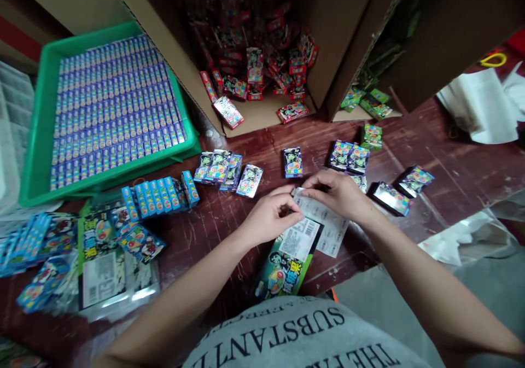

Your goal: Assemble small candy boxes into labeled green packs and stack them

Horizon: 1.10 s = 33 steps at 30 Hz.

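In front of me, my left hand (273, 212) is closed, thumb and forefinger pinched together over the top end of a green and black printed package (283, 272). What sits in that pinch is too small to make out. My right hand (338, 193) grips the upper edge of a white sheet of round stickers (334, 234) between thumb and fingers. The sheet lies partly behind the package, which carries a white label with a barcode (297, 239). Just beyond my hands stands a small purple candy box (292, 162); more purple boxes (348, 156) lie past my right hand.
A green tray (33, 165) of tightly packed small boxes stands at left. Open cartons hold loose red boxes (254, 64) and green boxes (373, 105). Blue boxes (156, 197) and another printed package (98, 253) lie left. Clear plastic (455, 242) lies right.
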Available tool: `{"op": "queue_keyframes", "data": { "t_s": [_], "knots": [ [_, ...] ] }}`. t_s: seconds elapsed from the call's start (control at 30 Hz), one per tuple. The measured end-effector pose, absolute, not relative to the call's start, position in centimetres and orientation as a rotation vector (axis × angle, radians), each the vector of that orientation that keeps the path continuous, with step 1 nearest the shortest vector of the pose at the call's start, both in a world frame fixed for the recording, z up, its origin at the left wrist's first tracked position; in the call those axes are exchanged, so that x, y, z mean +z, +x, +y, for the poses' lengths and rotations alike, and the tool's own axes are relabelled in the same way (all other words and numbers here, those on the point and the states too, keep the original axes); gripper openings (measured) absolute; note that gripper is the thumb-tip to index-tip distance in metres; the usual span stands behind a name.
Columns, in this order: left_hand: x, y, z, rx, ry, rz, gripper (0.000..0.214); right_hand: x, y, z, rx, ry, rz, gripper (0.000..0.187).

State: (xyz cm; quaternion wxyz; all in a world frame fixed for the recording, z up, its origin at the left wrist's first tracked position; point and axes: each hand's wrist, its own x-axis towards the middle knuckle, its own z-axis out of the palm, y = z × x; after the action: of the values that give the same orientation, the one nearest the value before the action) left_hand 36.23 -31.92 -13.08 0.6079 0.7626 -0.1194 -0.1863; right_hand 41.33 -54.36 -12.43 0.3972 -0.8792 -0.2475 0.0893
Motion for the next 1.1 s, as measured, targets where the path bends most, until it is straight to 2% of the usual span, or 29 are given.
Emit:
{"op": "queue_keyframes", "data": {
  "t_s": [0.17, 0.37, 0.5, 0.57, 0.63, 0.83, 0.97, 1.1],
  "knots": [
    [-14.3, 36.0, -31.7, -0.524, 1.773, -0.168, 0.014, -12.2, 40.4, -54.4, 0.044, -2.394, -0.887, 0.017],
    [-14.7, 36.0, -30.7, -0.552, 1.766, -0.136, 0.019, -11.7, 40.4, -55.2, -0.021, -2.095, -0.658, 0.012],
    [-14.6, 35.9, -30.6, -0.541, 1.765, -0.132, 0.019, -12.6, 40.5, -55.1, 0.166, -2.146, -0.711, 0.055],
    [-14.6, 35.8, -30.6, -0.536, 1.756, -0.135, 0.019, -13.3, 40.3, -54.9, 0.213, -2.149, -0.701, 0.064],
    [-14.6, 35.7, -30.7, -0.527, 1.751, -0.135, 0.02, -13.5, 40.0, -54.5, 0.233, -2.137, -0.654, 0.064],
    [-14.6, 35.6, -30.5, -0.529, 1.78, -0.118, 0.017, -10.6, 38.6, -53.7, 0.323, -1.912, -0.508, 0.046],
    [-13.8, 35.2, -30.3, -0.465, 1.8, -0.161, 0.011, -8.8, 37.9, -53.4, 0.538, -1.71, -0.371, 0.05],
    [-12.2, 34.2, -30.2, -0.257, 1.903, -0.168, 0.007, -9.2, 37.7, -53.1, 0.665, -1.796, -0.418, 0.06]
  ]
}}
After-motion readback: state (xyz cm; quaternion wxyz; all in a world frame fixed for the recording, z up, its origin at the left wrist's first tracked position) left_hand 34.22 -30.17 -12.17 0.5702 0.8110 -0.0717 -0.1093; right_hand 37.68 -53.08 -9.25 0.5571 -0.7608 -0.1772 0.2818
